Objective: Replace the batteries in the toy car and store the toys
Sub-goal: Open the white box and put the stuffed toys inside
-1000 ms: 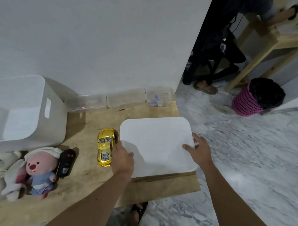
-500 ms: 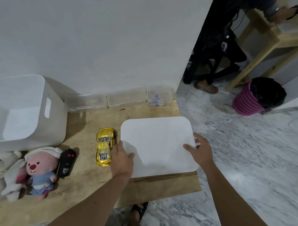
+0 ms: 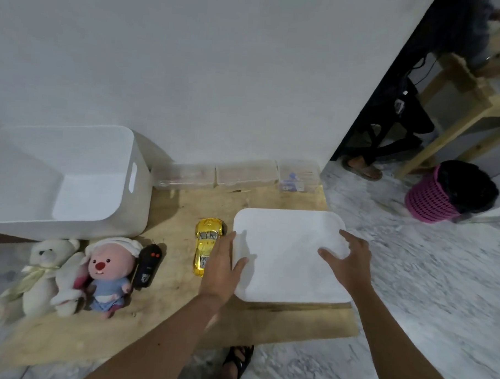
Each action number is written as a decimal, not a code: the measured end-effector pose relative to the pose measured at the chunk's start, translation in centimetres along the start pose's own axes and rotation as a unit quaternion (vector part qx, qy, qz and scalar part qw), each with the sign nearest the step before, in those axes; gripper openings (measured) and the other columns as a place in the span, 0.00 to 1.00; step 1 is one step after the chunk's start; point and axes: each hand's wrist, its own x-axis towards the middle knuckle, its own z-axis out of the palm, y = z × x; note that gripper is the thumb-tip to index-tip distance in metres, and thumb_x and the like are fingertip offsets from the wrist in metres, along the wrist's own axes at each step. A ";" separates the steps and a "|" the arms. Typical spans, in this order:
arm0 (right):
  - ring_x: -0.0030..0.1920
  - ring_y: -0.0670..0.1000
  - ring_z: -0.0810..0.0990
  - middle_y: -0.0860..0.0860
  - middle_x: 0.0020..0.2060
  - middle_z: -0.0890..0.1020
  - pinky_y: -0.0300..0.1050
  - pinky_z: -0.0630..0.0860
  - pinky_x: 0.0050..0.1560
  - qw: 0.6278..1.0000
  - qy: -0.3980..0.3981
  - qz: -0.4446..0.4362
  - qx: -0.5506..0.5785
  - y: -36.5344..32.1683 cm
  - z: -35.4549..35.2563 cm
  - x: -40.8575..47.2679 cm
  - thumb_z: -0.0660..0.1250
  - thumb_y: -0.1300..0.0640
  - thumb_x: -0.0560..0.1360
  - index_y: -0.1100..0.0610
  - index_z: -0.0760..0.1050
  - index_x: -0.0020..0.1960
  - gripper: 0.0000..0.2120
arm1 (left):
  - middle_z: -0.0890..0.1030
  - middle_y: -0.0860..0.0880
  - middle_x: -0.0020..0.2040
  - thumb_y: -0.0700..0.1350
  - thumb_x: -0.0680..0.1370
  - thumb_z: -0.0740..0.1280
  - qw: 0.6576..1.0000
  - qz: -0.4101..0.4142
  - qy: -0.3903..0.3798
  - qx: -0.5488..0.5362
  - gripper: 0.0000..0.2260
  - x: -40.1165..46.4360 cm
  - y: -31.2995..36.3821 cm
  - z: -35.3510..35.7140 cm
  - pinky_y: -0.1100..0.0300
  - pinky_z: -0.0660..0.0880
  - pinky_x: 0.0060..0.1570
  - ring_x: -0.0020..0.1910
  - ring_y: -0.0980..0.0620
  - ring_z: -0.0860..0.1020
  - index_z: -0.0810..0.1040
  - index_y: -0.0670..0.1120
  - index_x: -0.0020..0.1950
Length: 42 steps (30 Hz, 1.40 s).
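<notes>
Left hand and right hand, fingers spread, apparently resting released on the white lid beside the gold toy car.

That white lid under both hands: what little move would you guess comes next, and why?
Probably letting go of the white lid and reaching the left hand to the gold toy car right beside it. The lid lies flat on the wooden board, both hands rest at its edges, and the car awaits batteries.
</notes>
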 end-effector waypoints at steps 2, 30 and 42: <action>0.67 0.61 0.74 0.56 0.68 0.73 0.63 0.71 0.71 1.000 -0.005 -0.025 0.012 -2.7 1.3 -0.9 0.83 0.44 0.66 0.50 0.74 0.72 0.38 | 0.75 0.49 0.74 0.46 0.80 0.74 1.000 0.000 0.022 -0.009 0.28 0.2 0.0 -2.6 0.53 0.70 0.73 0.73 0.48 0.73 0.69 0.48 0.78; 0.70 0.56 0.70 0.54 0.69 0.73 0.54 0.72 0.66 0.987 -0.145 -0.069 0.010 -29.4 27.5 -24.4 0.78 0.33 0.66 0.53 0.65 0.76 0.47 | 0.70 0.39 0.75 0.80 0.58 0.70 0.969 -0.191 0.109 0.116 0.58 -3.8 -21.1 -31.2 0.40 0.71 0.71 0.75 0.37 0.68 0.64 0.44 0.77; 0.63 0.64 0.77 0.58 0.66 0.78 0.61 0.76 0.63 0.988 -0.063 -0.112 -0.080 -27.2 33.8 -24.5 0.73 0.24 0.53 0.58 0.69 0.74 0.59 | 0.61 0.39 0.79 0.74 0.61 0.72 0.965 -0.216 0.006 0.150 0.62 -3.2 -21.6 -30.3 0.40 0.72 0.68 0.74 0.36 0.71 0.44 0.49 0.83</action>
